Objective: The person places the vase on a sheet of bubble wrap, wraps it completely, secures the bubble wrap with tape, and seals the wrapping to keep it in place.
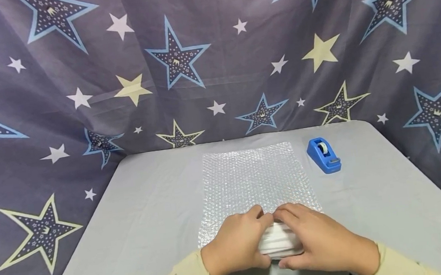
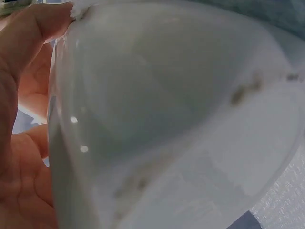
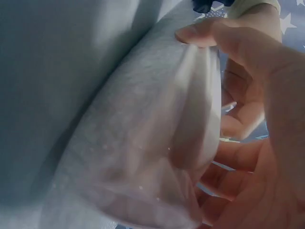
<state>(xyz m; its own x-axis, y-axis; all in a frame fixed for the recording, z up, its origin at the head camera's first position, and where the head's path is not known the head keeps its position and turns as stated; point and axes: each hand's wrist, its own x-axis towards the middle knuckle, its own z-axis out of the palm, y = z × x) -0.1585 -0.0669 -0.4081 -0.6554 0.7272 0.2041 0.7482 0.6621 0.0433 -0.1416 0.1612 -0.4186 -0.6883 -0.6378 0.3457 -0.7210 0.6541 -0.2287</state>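
Observation:
Between my two hands is a white, glossy ceramic-looking dish (image 1: 280, 241) with a layered or ridged side. Its exact kind, or whether it is several pieces stacked, I cannot tell. My left hand (image 1: 239, 243) grips it from the left and my right hand (image 1: 317, 239) from the right, fingers at the far side and thumbs at the near side. In the left wrist view its smooth, shiny surface (image 2: 157, 95) fills most of the picture. The right wrist view shows the right thumb at one edge of the dish (image 3: 195, 109). Beyond the hands lies a bubble wrap sheet (image 1: 254, 176), flat on the table.
A blue tape dispenser (image 1: 324, 155) with a roll of tape stands to the right of the bubble wrap's far corner. A pale grey cloth covers the table (image 1: 143, 208). Behind and at the sides hangs a dark curtain (image 1: 220, 57) with stars.

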